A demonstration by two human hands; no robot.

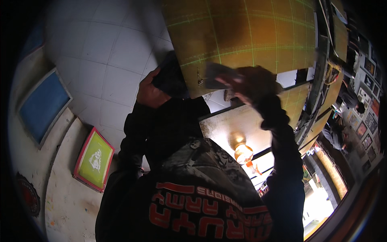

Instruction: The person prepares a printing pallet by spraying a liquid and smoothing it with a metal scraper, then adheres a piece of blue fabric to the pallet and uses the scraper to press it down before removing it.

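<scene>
My left hand point(151, 92) is closed on a dark piece of cloth point(171, 76) at the corner of a yellow-brown board. Bright green lines cross this board point(250, 30) in a grid. My right hand point(258, 82), smeared by motion, is closed on a thin grey flat piece point(217, 76) over the board's near edge. The blur hides what kind of piece it is. Both forearms wear black sleeves.
Below the board lies a lighter panel point(221, 123) with a glowing amber round object point(244, 153). At left, a blue framed panel point(44, 107) and a red-framed yellow-green screen point(94, 160) lean by the wall. White floor tiles point(125, 52) spread beyond. People point(348, 97) are at far right.
</scene>
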